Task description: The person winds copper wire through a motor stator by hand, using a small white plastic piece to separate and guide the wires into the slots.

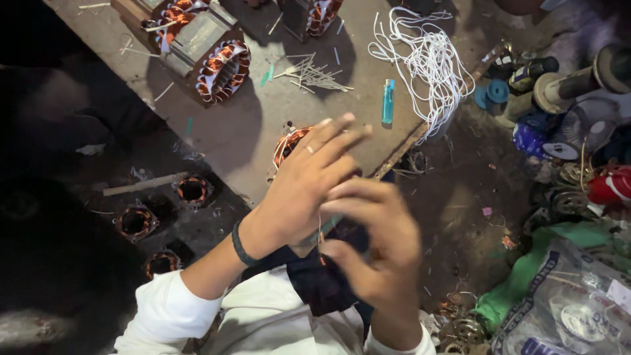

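Observation:
My left hand (303, 187) is raised over the edge of a work board, fingers stretched out, a ring on one finger and a black band on the wrist. My right hand (374, 240) is close under it, fingers curled, thumb and forefinger pinched near a thin light wire or thread (320, 227) that runs between the two hands. A motor stator with copper windings (289, 143) sits on the board (236, 131), mostly hidden behind my left hand. Whether either hand actually grips the thread is blurred.
A larger stator (204, 46) lies at the board's back left, another (315, 14) at the top. A blue lighter (388, 102), a bundle of white strings (427, 62) and loose sticks (312, 73) lie nearby. Small stators (192, 189) rest on the dark floor left; parts and bags crowd the right.

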